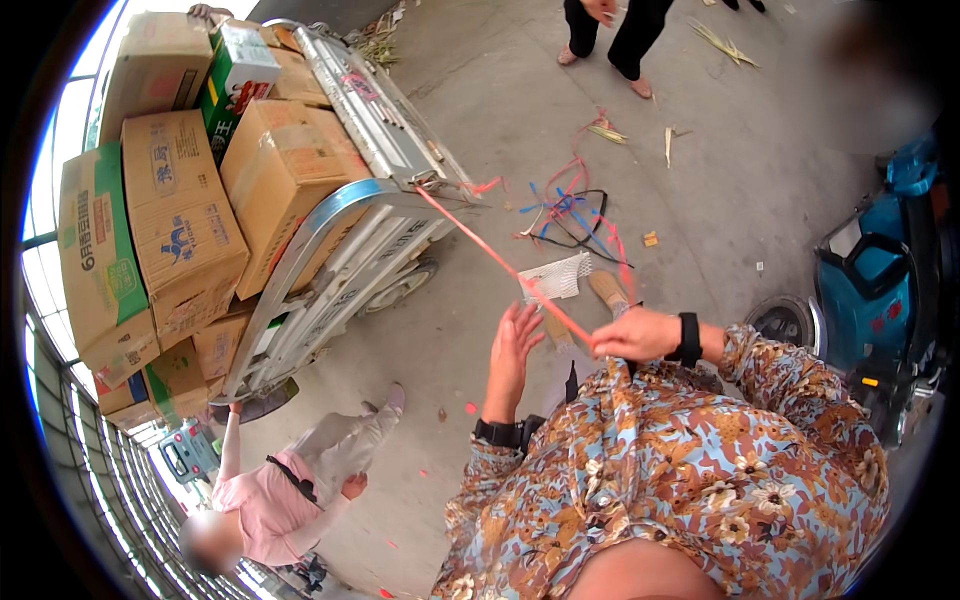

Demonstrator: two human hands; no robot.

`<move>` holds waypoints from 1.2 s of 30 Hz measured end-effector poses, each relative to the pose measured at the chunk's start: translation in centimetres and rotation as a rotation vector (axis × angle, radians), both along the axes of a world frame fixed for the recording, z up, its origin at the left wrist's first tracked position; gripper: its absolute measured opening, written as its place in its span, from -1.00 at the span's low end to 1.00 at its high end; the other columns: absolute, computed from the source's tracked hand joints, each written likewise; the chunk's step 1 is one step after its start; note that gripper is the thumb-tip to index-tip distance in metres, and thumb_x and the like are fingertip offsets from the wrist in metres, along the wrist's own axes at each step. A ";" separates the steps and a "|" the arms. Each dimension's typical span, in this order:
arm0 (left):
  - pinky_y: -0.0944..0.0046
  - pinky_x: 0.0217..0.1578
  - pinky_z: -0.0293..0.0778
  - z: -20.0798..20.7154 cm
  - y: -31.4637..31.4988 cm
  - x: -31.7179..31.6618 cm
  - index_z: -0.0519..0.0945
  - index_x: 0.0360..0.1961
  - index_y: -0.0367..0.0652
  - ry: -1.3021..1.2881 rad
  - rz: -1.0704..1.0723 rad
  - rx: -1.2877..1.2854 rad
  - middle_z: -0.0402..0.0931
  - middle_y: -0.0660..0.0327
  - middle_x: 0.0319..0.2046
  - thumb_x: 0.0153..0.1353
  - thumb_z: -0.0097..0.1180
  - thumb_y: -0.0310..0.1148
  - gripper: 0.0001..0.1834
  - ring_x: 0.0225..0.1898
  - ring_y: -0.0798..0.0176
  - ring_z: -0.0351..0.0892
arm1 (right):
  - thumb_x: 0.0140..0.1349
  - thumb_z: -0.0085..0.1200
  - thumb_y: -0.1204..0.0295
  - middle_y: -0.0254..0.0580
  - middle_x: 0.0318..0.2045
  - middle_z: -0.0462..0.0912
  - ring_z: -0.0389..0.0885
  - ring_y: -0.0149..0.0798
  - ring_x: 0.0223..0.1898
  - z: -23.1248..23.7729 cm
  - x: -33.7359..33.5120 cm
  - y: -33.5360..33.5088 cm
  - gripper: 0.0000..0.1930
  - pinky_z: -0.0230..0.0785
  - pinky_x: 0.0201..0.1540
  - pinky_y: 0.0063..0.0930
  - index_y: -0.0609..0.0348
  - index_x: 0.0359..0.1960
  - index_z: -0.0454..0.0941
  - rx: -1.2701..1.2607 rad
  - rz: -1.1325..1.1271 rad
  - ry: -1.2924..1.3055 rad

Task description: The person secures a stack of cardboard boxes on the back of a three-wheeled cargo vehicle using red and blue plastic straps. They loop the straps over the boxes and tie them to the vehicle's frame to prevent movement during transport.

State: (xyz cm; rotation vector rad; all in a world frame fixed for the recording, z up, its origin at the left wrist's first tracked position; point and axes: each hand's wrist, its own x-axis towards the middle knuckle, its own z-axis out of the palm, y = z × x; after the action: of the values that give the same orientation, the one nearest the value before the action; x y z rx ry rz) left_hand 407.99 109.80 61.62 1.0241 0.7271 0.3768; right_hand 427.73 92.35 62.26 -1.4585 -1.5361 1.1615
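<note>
Holding taut, thin pink strap (545, 300), curled right hand (637, 333)

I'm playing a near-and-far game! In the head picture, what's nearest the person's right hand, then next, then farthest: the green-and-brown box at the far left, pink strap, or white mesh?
1. Pink strap: held in the right hand.
2. White mesh: on the ground, up and left of the hand.
3. Green-and-brown box: in the stack, far left.
</note>
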 end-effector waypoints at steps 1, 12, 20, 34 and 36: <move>0.20 0.01 0.47 0.8 -3.1 2.2 0.17 0.32 -0.30 -0.105 0.047 -0.101 0.49 -0.04 0.07 0.45 -0.19 -0.03 -0.37 0.06 0.14 0.51 | 0.33 0.03 0.21 -0.11 -0.44 0.63 0.62 -0.16 -0.39 -0.2 0.1 -3.0 -0.77 0.44 -0.27 -0.32 0.04 -0.16 0.59 0.012 0.028 -0.045; 0.33 -0.31 0.38 5.6 -12.6 -10.0 0.48 0.00 -0.15 -0.338 0.314 -0.074 0.22 0.43 -0.63 0.47 -0.17 -0.27 -0.74 -0.58 0.47 0.27 | 0.16 0.16 0.14 -0.06 -0.57 0.61 0.58 0.00 -0.53 -8.4 8.6 -29.4 -0.75 0.39 -0.45 -0.20 0.05 -0.43 0.67 -0.041 -0.384 -0.703; 0.29 -0.23 0.44 -5.0 -15.1 -11.2 0.47 -0.02 -0.15 -0.339 0.230 -0.222 0.23 0.42 -0.61 0.48 -0.18 -0.28 -0.75 -0.55 0.45 0.28 | 0.22 0.22 0.36 -0.42 -0.63 0.41 0.33 -0.57 -0.53 -7.1 20.4 -44.9 -0.77 0.22 -0.46 -0.60 0.25 -0.49 0.53 0.289 -1.313 -0.904; 0.26 -0.02 0.42 -8.9 -11.8 -13.4 0.43 0.15 -0.25 -0.474 0.237 -0.275 0.35 0.36 -0.49 0.42 -0.10 -0.34 -0.65 -0.36 0.38 0.40 | 0.26 0.08 0.09 -0.09 -0.55 0.65 0.59 -0.16 -0.56 -10.3 13.3 -43.3 -0.65 0.41 -0.44 -0.22 0.12 -0.42 0.67 -0.208 -0.838 -0.856; 0.23 0.04 0.40 -12.5 -21.6 -19.2 0.43 0.14 -0.26 -0.495 0.221 -0.350 0.44 0.34 -0.44 0.41 -0.08 -0.27 -0.63 -0.29 0.35 0.46 | 0.28 0.04 0.05 -0.05 -0.61 0.62 0.58 -0.15 -0.57 -14.1 6.9 -54.4 -0.60 0.38 -0.47 -0.25 0.11 -0.49 0.67 -0.194 -1.178 -0.599</move>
State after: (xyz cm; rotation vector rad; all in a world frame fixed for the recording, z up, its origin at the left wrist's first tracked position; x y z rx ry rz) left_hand 388.82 88.17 49.13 0.4890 0.4347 0.6424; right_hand 434.66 37.97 48.19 -2.4437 -0.5730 0.1473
